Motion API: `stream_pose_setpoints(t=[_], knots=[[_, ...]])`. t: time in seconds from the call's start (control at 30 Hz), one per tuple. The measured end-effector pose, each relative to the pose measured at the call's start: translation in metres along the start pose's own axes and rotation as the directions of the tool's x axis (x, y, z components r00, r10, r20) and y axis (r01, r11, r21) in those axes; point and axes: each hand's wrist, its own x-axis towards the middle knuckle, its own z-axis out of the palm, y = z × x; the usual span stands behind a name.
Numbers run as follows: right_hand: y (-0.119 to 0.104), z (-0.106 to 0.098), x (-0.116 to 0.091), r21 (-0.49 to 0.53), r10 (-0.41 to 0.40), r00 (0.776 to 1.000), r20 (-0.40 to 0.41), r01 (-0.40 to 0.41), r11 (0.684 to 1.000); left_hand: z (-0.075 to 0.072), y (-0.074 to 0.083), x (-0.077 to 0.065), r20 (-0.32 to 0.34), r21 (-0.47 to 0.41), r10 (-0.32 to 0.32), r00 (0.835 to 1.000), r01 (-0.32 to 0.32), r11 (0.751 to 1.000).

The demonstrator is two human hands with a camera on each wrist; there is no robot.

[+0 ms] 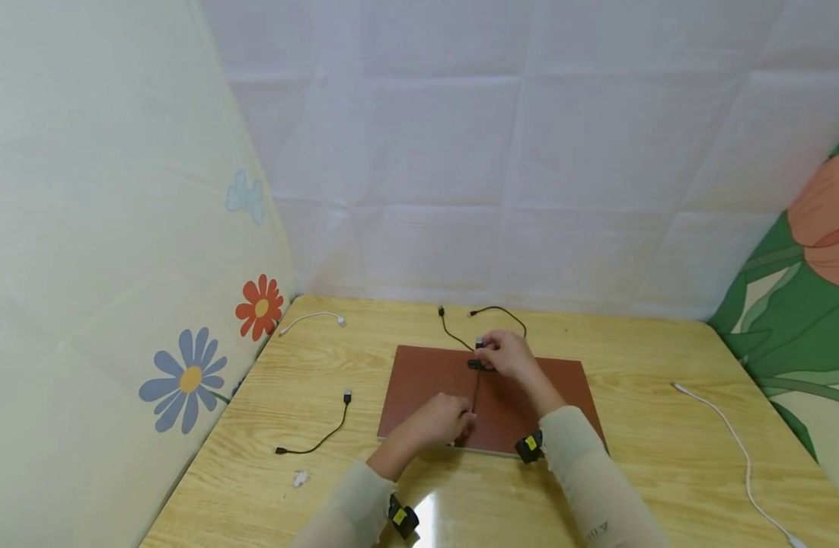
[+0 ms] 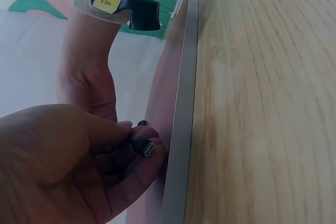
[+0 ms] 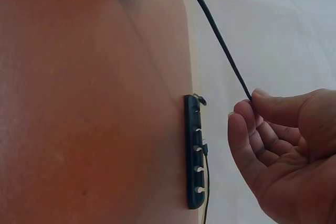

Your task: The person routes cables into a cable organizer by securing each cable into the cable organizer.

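Note:
A black cable [image 3: 219,38] runs taut between the two hands above a brown board [image 1: 419,373]. Near the board's front edge, my left hand [image 1: 441,418] pinches one end, and its small metal-tipped plug [image 2: 143,147] shows in the left wrist view. Toward the back, my right hand [image 1: 507,354] pinches the cable between thumb and fingertips; a USB plug [image 1: 480,342] sticks up beside those fingers in the head view. Just below the right hand lies a black slotted cable holder [image 3: 193,156] on the board's far part. Another thin black cable [image 3: 207,182] sits in one of its slots.
Behind the board lie black cable ends [image 1: 450,329] and a curved black cable [image 1: 512,311]. To the left are a short white cable [image 1: 313,315], a black USB cable [image 1: 332,434] and a small white piece [image 1: 300,479]. A long white cable [image 1: 741,453] lies at right.

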Motion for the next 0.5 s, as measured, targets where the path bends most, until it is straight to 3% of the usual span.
stream_pose_setpoints(t=[0.5], knots=[[0.004, 0.007, 0.008, -0.14, 0.009, 1.0, 0.018, -0.007, 0.99, 0.006, -0.001, 0.01, -0.005, 0.105, -0.015, 1.0, 0.016, 0.994]])
